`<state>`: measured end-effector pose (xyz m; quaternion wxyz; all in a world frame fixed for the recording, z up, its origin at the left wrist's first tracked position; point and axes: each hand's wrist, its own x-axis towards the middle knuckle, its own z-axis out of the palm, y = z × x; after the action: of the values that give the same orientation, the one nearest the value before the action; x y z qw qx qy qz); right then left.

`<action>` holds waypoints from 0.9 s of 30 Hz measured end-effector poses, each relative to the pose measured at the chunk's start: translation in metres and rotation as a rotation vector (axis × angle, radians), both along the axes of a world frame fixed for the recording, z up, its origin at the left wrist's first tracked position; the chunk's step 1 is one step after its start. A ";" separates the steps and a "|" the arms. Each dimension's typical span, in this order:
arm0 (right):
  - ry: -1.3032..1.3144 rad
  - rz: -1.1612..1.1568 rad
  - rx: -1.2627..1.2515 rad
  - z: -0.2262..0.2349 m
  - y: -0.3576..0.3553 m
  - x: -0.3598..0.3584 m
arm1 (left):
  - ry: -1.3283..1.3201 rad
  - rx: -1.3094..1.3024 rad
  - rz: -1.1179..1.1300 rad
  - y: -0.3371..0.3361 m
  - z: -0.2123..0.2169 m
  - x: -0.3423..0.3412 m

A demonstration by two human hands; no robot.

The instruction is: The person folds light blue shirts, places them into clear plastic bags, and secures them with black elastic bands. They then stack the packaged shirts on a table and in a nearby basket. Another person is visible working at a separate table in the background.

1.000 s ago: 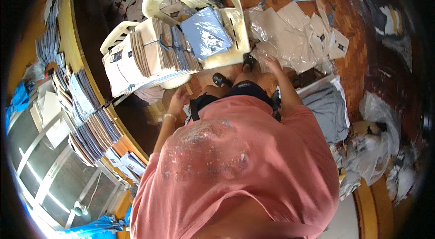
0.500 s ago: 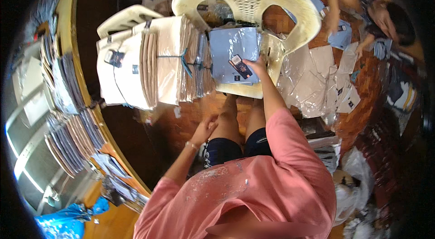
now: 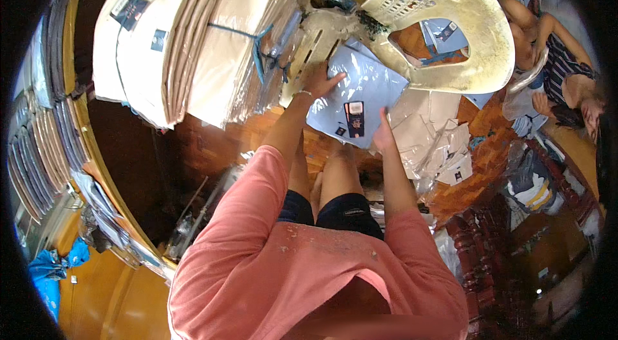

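A small pile of folded blue garments in clear plastic (image 3: 370, 85), with a dark hang tag on top, is held between my two hands. My left hand (image 3: 322, 82) grips its left edge, the thumb on top and the other fingers mostly hidden. At the right edge, my right hand (image 3: 384, 132) is closed on the pile, its fingers partly hidden underneath. The pile is tilted, above the front of a cream plastic chair (image 3: 444, 76). Left of it stand tied bundles of beige folded garments (image 3: 248, 44) in plastic, bound with blue cord.
Beige packaged garments (image 3: 431, 134) lie on the wooden floor at right. Beyond the chair, another person (image 3: 560, 63) sits among plastic-wrapped garments. Shelves with stacked folded garments (image 3: 38, 166) line the left side. A dark red carved wooden piece (image 3: 476, 243) stands at lower right.
My left hand has come up from beside my knee to the garments' left edge. My right hand has moved to the right edge, and the blue garments have come off the chair seat.
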<state>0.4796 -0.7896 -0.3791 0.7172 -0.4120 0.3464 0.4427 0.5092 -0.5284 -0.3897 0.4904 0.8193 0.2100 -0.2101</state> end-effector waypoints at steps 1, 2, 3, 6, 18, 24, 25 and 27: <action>0.021 -0.005 -0.069 0.001 0.009 0.000 | 0.106 0.076 -0.011 0.002 -0.007 0.002; 0.040 -0.005 -0.138 0.005 0.014 0.003 | 0.104 -0.011 0.012 0.001 -0.009 -0.008; -0.008 0.008 0.000 0.001 0.011 0.004 | 0.096 -0.101 0.017 0.002 0.000 -0.004; 0.028 -0.053 -0.019 -0.018 0.004 -0.003 | 0.243 -0.211 -0.109 0.008 0.060 -0.001; 0.007 -0.026 0.243 0.101 -0.048 0.001 | -0.156 -0.679 0.250 -0.017 0.240 -0.082; -0.246 0.047 0.327 0.215 -0.039 0.027 | -0.211 -0.805 0.454 -0.002 0.348 -0.106; -0.287 0.037 0.332 0.226 -0.035 0.031 | -0.157 -0.896 0.480 0.006 0.352 -0.112; -0.355 0.028 0.351 0.249 -0.018 0.040 | -0.128 -1.076 0.558 0.023 0.358 -0.126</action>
<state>0.5191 -0.8078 -0.1301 0.8211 -0.3573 0.1271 0.4267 0.3831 -0.5050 -0.0320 0.8837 0.3818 0.2512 -0.1008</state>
